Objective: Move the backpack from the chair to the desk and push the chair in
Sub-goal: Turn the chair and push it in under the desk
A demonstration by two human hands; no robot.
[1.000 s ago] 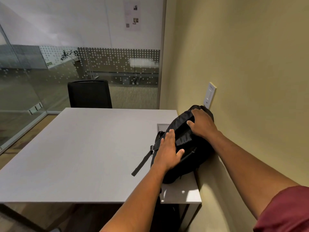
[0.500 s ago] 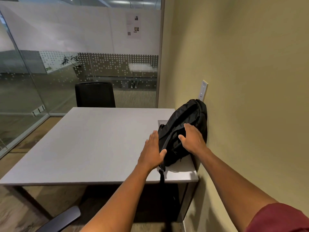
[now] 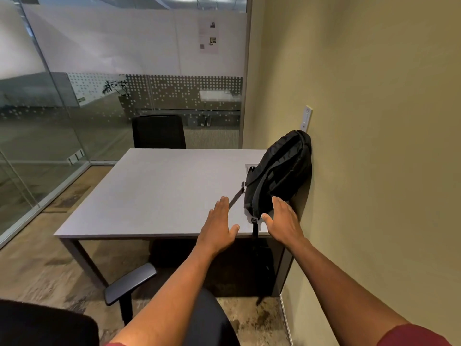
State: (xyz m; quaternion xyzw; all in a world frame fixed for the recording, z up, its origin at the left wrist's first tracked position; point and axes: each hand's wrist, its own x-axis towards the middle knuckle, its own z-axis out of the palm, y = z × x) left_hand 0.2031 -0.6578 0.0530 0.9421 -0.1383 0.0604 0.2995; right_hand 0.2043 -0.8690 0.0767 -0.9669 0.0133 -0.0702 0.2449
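The black backpack (image 3: 279,173) stands on the grey desk (image 3: 159,193) at its right side, leaning against the yellow wall, with one strap hanging over the desk's front edge. My left hand (image 3: 218,227) hovers flat and open over the desk's front edge, left of the backpack. My right hand (image 3: 283,221) is open too, just in front of the backpack's lower end, holding nothing. The black office chair (image 3: 207,318) is below me, pulled out from the desk, with its grey armrest (image 3: 131,283) showing at left.
A second black chair (image 3: 158,132) stands at the desk's far side. Glass partitions run along the left and back. The yellow wall with a white switch plate (image 3: 307,118) closes the right side. A grey cable port (image 3: 249,167) sits in the desk beside the backpack.
Both hands have let go of the backpack and drawn back toward me. The view has pulled away from the desk, and the near chair has come into sight.
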